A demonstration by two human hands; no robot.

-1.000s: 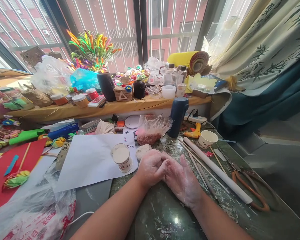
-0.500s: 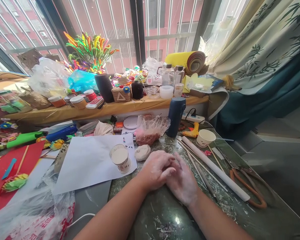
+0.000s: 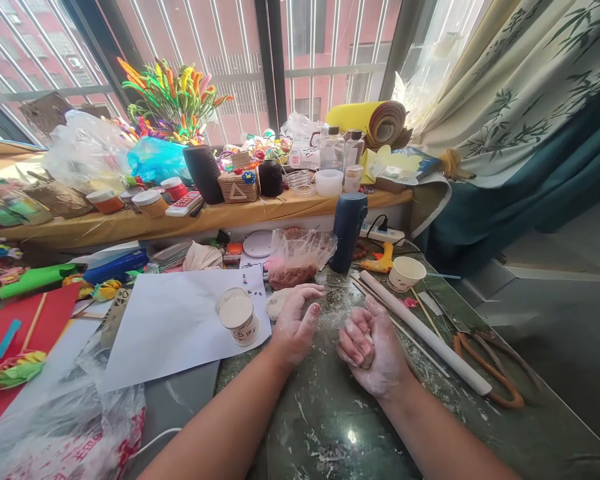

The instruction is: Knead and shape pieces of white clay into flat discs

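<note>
Both my hands are coated in white residue. My left hand (image 3: 297,327) is raised over the table with its fingers stretched and the thumb apart, and nothing is in it. Just behind it sits a flattened off-white lump (image 3: 277,304), partly covered by the hand. My right hand (image 3: 373,350) is curled into a fist, palm side turned up. A pale bit shows between its fingers, but most of what they may hold is hidden. Stacked white paper cups (image 3: 241,323) stand on a white sheet (image 3: 165,327) to the left.
Right of my right hand lie a long white roller (image 3: 430,333), thin sticks and large scissors (image 3: 495,373). Behind them are a paper cup (image 3: 407,273) and a yellow glue gun (image 3: 380,260). A dark blue bottle (image 3: 347,233) and a bag of reddish-brown material (image 3: 295,263) stand at the back.
My hands were pressed together and have come apart. The left moved left and opened; the right closed into a fist. The whole view shifted slightly.
</note>
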